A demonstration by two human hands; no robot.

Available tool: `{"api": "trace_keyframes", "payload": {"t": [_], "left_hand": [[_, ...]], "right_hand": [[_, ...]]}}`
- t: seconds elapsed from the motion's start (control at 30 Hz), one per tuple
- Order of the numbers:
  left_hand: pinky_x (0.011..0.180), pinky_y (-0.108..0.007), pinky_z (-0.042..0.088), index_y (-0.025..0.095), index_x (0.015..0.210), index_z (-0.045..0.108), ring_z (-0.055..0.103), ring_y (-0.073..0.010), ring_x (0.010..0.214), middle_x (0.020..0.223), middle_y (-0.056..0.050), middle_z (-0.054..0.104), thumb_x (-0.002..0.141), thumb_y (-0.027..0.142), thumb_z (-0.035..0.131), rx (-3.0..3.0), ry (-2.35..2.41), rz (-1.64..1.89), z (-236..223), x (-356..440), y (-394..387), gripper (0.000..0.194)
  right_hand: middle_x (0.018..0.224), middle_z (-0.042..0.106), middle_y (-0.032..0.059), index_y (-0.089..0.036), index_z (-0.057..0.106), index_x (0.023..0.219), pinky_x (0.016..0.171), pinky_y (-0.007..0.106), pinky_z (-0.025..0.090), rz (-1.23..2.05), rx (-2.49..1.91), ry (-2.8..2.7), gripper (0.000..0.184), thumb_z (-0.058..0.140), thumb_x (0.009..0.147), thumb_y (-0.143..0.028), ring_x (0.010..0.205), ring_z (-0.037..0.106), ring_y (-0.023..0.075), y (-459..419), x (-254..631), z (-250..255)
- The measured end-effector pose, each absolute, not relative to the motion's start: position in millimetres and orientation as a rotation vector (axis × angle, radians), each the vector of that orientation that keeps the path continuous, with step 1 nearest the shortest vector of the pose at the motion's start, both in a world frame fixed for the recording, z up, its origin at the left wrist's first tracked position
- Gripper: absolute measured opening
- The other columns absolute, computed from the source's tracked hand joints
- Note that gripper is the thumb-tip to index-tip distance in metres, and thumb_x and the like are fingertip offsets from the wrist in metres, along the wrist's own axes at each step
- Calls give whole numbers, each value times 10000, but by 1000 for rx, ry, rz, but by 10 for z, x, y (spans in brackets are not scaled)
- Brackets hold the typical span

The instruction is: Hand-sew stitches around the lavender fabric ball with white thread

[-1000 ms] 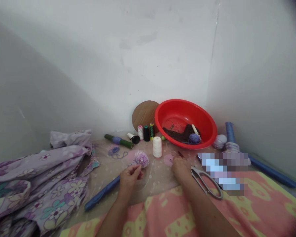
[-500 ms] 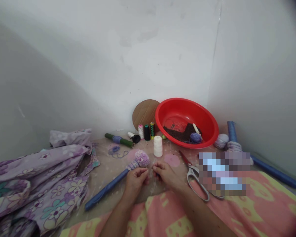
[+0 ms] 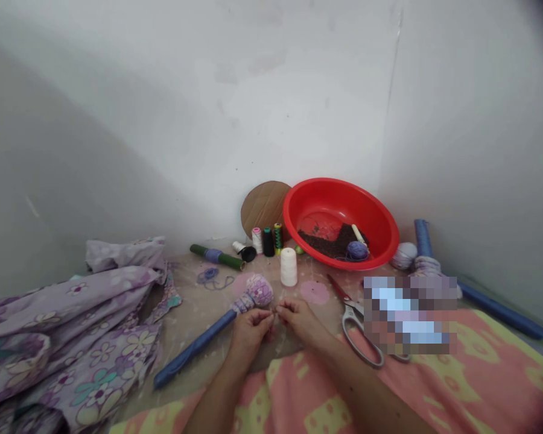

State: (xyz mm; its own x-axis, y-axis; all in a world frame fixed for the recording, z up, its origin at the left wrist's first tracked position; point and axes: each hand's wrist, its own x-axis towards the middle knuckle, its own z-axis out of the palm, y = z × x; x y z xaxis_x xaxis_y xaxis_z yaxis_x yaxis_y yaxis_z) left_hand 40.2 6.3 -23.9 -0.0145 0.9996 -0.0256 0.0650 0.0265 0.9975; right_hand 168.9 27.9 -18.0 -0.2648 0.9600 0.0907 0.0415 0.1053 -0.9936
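Observation:
My left hand [image 3: 250, 333] and my right hand [image 3: 299, 319] meet in front of me, fingertips pinched close together on what looks like a thin pale thread. Just beyond my left hand lies a blue rod [image 3: 193, 348], and a lilac-and-pink wrapped ball [image 3: 259, 291] sits on its end. A white thread cone [image 3: 288, 267] stands above my right hand. Steel scissors with red blades [image 3: 358, 328] lie to the right of that hand, not touching it.
A red plastic basin [image 3: 339, 191] holding dark material and a purple yarn ball stands in the corner, beside a cardboard disc [image 3: 263, 208] and several thread spools [image 3: 268, 242]. Purple floral cloth [image 3: 63, 337] lies left. A pixelated patch [image 3: 409, 314] hides something right.
My right hand has moved left, away from the scissors, and now meets my left hand. The scissors are fully uncovered. My left hand sits slightly closer to the wrapped ball.

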Motion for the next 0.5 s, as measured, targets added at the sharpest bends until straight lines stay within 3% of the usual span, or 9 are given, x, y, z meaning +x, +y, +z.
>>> {"api": "trace_keyframes", "payload": {"t": [0.5], "left_hand": [[392,-183,328,114,600,592,431,-67,351,419,15,534,546,381,617,1231,1294,1128,-227,407,57,273]], "right_hand": [[432,344,-68,-163,418,474,416,189,209,1271,-1023,-1529,228,476,646,-302,417,276,50,304,1708,-215]]}}
